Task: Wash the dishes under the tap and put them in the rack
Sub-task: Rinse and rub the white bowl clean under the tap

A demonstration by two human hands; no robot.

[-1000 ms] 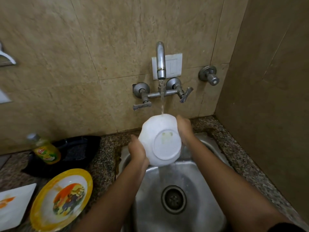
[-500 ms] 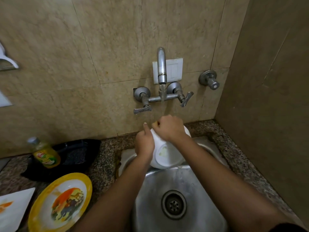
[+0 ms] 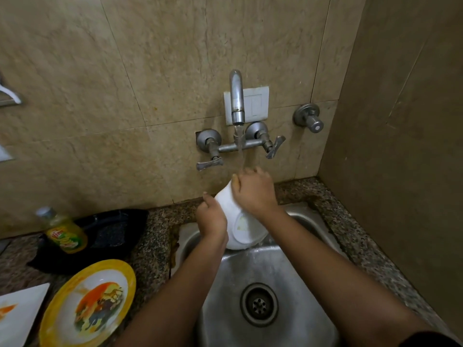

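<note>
Both hands held a white bowl [image 3: 246, 230] tilted above the steel sink [image 3: 275, 266], its base turned toward the camera. The left hand [image 3: 211, 219] gripped the bowl's left side, fingers curled behind it (only the thumb showed, lying up the wall). The right hand [image 3: 253, 194] lay over the upper side, fingers bent together over the far rim, where water from the tap [image 3: 236, 96] struck them. On the counter to the left sat a yellow plate [image 3: 87, 304], a white plate [image 3: 17, 314] and a soap bottle [image 3: 64, 234].
</note>
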